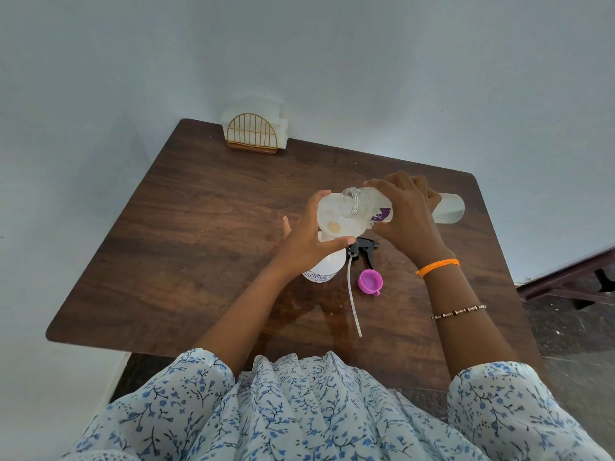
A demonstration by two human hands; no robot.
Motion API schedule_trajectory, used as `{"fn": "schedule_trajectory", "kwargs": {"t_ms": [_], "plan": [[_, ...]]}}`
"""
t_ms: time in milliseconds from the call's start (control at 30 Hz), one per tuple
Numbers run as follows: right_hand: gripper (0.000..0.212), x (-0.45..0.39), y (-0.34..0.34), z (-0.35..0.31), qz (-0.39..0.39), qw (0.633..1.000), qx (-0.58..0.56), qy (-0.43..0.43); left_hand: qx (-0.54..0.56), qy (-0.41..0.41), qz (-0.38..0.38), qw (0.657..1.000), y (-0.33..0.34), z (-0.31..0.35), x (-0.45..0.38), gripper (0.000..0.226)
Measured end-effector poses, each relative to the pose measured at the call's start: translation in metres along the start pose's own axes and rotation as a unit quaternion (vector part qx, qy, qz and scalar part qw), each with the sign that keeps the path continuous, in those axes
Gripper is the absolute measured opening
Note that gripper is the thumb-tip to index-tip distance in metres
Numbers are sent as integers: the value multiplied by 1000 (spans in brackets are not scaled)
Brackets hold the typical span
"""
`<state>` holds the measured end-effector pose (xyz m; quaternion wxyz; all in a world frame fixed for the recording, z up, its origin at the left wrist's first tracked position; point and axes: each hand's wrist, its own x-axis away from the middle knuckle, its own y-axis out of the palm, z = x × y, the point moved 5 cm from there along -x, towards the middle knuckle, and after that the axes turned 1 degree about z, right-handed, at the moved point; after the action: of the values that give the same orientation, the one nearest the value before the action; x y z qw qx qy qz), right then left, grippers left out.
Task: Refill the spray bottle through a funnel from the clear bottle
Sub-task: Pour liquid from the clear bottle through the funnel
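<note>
The left hand point(311, 239) was curled around the rim of the white funnel point(339, 218), thumb along the near edge and fingers round the far side, steadying it where it sat in the neck of the spray bottle point(324, 266), which stood upright near the middle of the table point(173, 227). The right hand point(407, 211) gripped the clear bottle point(369, 206) around its middle, tipped almost on its side with its open threaded mouth pointing toward nine o'clock and hanging just over the funnel's bowl; a purple label showed beneath the fingers, and the bottle's base stuck out past the hand toward three o'clock. A little pale liquid lay at the bottom of the funnel. Whether anything was running from the bottle's mouth I could not tell. Just at five o'clock from the spray bottle lay the black trigger head point(364, 247), its thin dip tube point(352, 301) trailing toward six o'clock across a wet patch on the wood. Beside the tube, at three o'clock of it, sat a purple cap point(370, 281), open side up. Far off at eleven o'clock, against the wall, stood a gold wire napkin holder point(252, 133). An orange thread point(437, 266) and a beaded bracelet point(459, 311) circled the right forearm.
</note>
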<state>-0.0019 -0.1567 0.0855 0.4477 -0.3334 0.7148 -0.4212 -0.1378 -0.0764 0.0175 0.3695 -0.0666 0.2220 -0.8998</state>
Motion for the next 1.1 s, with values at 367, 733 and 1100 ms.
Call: {"fn": "schedule_trajectory", "kwargs": {"t_ms": [367, 733, 1100], "plan": [[59, 1, -1, 0, -2, 1000, -3, 9, -3, 0, -1, 1000, 0, -1, 1, 82], [59, 1, 0, 0, -5, 1000, 4, 11, -11, 0, 8, 1000, 1, 0, 1, 81], [59, 1, 0, 0, -10, 1000, 17, 12, -12, 1, 9, 1000, -1, -1, 1, 81]]}}
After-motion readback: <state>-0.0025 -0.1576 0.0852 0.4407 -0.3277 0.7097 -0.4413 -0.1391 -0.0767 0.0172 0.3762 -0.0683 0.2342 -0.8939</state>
